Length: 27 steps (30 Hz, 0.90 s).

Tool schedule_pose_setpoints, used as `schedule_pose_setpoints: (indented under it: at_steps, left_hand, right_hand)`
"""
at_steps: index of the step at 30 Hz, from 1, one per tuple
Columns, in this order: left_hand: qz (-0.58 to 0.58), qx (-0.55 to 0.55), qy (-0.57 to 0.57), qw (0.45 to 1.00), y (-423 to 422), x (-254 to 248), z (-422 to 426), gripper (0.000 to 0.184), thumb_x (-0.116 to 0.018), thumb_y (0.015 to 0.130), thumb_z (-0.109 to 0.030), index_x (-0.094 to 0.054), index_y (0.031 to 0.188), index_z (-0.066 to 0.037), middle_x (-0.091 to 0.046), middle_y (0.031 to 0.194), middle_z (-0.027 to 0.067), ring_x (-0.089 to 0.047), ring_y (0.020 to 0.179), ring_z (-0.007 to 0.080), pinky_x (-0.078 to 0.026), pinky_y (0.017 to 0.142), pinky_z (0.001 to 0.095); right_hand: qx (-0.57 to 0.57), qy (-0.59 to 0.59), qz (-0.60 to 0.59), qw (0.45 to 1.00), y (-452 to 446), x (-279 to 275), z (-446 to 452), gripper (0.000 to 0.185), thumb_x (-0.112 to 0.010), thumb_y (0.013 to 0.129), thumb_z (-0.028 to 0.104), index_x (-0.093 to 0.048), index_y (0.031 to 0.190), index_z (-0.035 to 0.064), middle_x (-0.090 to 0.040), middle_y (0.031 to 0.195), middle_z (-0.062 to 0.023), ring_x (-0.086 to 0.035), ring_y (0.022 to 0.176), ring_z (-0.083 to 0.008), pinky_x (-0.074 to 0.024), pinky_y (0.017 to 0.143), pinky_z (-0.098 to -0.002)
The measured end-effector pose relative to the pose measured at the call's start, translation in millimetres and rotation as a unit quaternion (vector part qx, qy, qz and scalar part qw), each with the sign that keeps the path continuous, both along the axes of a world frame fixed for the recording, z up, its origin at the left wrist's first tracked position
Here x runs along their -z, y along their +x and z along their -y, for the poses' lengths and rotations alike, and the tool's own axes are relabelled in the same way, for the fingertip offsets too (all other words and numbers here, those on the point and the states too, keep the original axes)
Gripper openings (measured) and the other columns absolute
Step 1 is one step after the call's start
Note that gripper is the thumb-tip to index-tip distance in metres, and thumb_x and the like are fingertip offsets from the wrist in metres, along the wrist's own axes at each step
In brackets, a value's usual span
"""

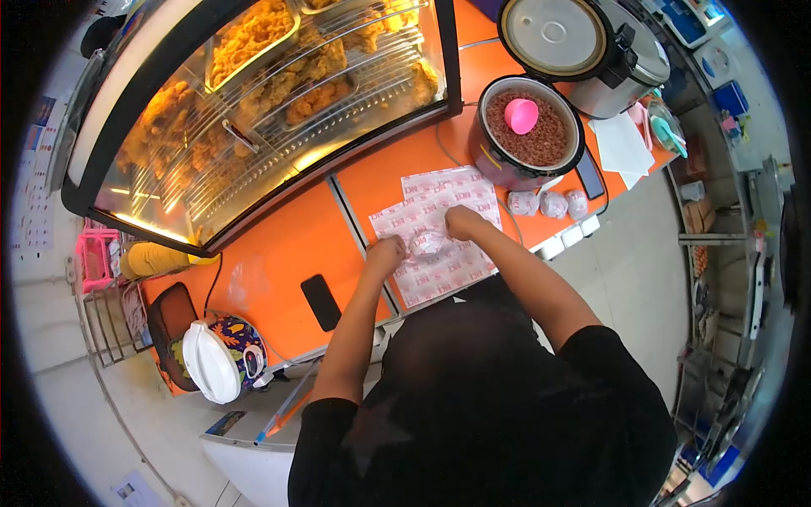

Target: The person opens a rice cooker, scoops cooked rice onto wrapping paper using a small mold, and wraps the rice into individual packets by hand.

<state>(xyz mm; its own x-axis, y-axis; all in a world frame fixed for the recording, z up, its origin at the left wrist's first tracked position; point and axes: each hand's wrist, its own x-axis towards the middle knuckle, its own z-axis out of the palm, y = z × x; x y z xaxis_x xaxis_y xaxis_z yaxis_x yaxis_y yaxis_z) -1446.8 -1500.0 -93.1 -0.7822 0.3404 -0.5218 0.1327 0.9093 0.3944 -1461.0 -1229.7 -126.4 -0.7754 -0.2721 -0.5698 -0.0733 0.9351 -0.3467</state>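
Observation:
On the orange counter, sheets of printed wrapping paper point(464, 192) lie spread out in front of me. A small paper-wrapped bundle point(427, 245) rests on them between my hands. My left hand point(386, 256) is closed at the bundle's left end, fingers pinched on its wrapper. At the right end, my right hand point(464, 223) is also closed on the wrapper. What is inside the bundle is hidden. Just beyond the paper stands an open rice cooker point(498, 160) of reddish-brown rice point(541, 139), with a pink scoop point(521, 116) lying in it.
Several wrapped bundles point(553, 204) sit right of the paper, near a phone point(590, 173). A lit glass display case point(279, 173) of fried chicken stands at the back left. A black phone point(320, 302) and a patterned pot with a white lid point(211, 362) are to the left.

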Motion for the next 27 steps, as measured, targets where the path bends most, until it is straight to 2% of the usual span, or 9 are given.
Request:
schedule_pose_setpoints:
  at_steps: [4,7,10,12,15,18,21,25,27]
  left_hand:
    - [0.035,-0.009,-0.128,0.991,-18.3,11.8,-24.2,0.038,-0.087,0.072,-0.036,-0.075,0.098,-0.012,-0.077,0.105,0.0060,-0.073,0.098,0.0294,-0.053,0.086,0.0467]
    - [-0.052,0.000,-0.154,0.987,-9.2,3.0,-42.0,0.034,-0.085,0.073,-0.027,-0.072,0.099,-0.010,-0.076,0.103,0.0075,-0.071,0.099,0.0315,-0.053,0.088,0.0502]
    - [-0.226,0.059,-0.048,0.971,4.1,-8.7,-38.8,0.031,-0.080,0.077,-0.015,-0.068,0.104,-0.008,-0.074,0.106,0.0109,-0.069,0.106,0.0328,-0.052,0.088,0.0527]
    - [-0.189,0.074,0.035,0.979,9.0,-4.5,-28.9,0.034,-0.077,0.077,-0.010,-0.064,0.109,-0.007,-0.072,0.111,0.0138,-0.066,0.111,0.0350,-0.051,0.089,0.0523]
    - [-0.096,0.077,0.083,0.989,9.6,9.3,-15.3,0.041,-0.073,0.080,-0.004,-0.056,0.117,-0.007,-0.068,0.116,0.0178,-0.064,0.114,0.0359,-0.050,0.092,0.0493]
    - [0.022,-0.005,0.223,0.975,25.2,9.9,-19.3,0.045,-0.068,0.082,0.003,-0.049,0.122,-0.008,-0.066,0.116,0.0175,-0.062,0.117,0.0301,-0.048,0.098,0.0425]
    - [0.098,-0.064,0.399,0.909,37.8,-14.4,-36.5,0.050,-0.062,0.085,0.010,-0.044,0.127,-0.008,-0.062,0.118,0.0136,-0.060,0.118,0.0233,-0.047,0.101,0.0362]
    - [0.147,-0.086,0.519,0.838,45.1,-43.8,-83.6,0.053,-0.059,0.086,0.014,-0.041,0.131,-0.008,-0.057,0.125,0.0089,-0.057,0.118,0.0189,-0.047,0.100,0.0333]
    - [0.133,-0.098,0.537,0.827,49.4,-39.2,-105.0,0.053,-0.058,0.086,0.015,-0.040,0.130,-0.009,-0.058,0.121,0.0091,-0.057,0.116,0.0187,-0.047,0.099,0.0325]
  right_hand:
    - [0.062,0.059,-0.030,0.996,-1.3,-21.2,25.7,0.030,-0.078,0.077,0.018,-0.075,0.106,0.0082,-0.074,0.113,-0.0155,-0.071,0.105,-0.0343,-0.0568,0.083,-0.0481]
    - [0.024,0.046,-0.085,0.995,1.9,-17.6,29.9,0.029,-0.077,0.079,0.014,-0.075,0.107,0.0121,-0.073,0.114,-0.0147,-0.070,0.107,-0.0325,-0.0561,0.087,-0.0479]
    - [-0.044,-0.075,-0.248,0.965,24.5,-17.3,17.9,0.026,-0.073,0.081,0.008,-0.073,0.106,0.0134,-0.073,0.110,-0.0145,-0.069,0.101,-0.0320,-0.0554,0.088,-0.0453]
    - [-0.051,-0.173,-0.327,0.928,32.8,-19.1,8.7,0.026,-0.072,0.081,0.004,-0.072,0.105,0.0131,-0.071,0.109,-0.0137,-0.069,0.096,-0.0314,-0.0553,0.087,-0.0426]
    - [0.031,-0.373,-0.046,0.926,27.9,8.9,-4.8,0.030,-0.075,0.080,0.004,-0.069,0.108,0.0122,-0.071,0.113,-0.0086,-0.068,0.094,-0.0260,-0.0555,0.084,-0.0391]
    - [0.100,-0.422,0.150,0.888,25.9,-36.5,-15.8,0.040,-0.078,0.083,0.006,-0.067,0.121,0.0139,-0.070,0.116,-0.0055,-0.068,0.100,-0.0207,-0.0560,0.087,-0.0361]
    - [0.295,-0.524,0.326,0.730,31.2,-78.3,-30.2,0.047,-0.076,0.088,0.006,-0.061,0.133,0.0107,-0.069,0.120,-0.0059,-0.068,0.107,-0.0188,-0.0568,0.093,-0.0353]
    - [0.377,-0.648,0.401,0.526,53.7,-50.7,-50.7,0.048,-0.070,0.096,0.013,-0.054,0.140,0.0041,-0.064,0.132,-0.0099,-0.064,0.121,-0.0200,-0.0550,0.103,-0.0409]
    - [0.435,-0.622,0.342,0.555,69.5,-73.7,-50.9,0.044,-0.068,0.097,0.014,-0.054,0.138,0.0051,-0.065,0.126,-0.0080,-0.064,0.114,-0.0172,-0.0551,0.097,-0.0364]
